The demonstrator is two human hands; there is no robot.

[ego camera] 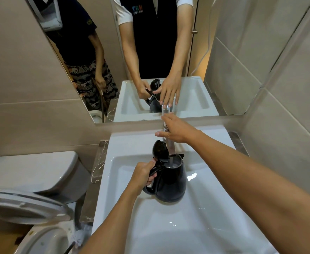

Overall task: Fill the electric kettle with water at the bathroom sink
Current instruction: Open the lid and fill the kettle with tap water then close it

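A black electric kettle (pixel 170 180) stands in the white sink basin (pixel 201 217) with its lid (pixel 160 150) flipped up. My left hand (pixel 143 174) is closed around the kettle's handle. A chrome faucet (pixel 169 145) reaches over the kettle's open mouth, and a stream of water falls from it into the kettle. My right hand (pixel 176 130) rests on top of the faucet, fingers curled over its lever, which the hand mostly hides.
A mirror (pixel 150 61) behind the sink reflects me, the kettle and another person. A toilet (pixel 33 180) with raised lid stands to the left, a toilet brush (pixel 79 239) beside it. A tiled wall (pixel 278 88) closes in on the right.
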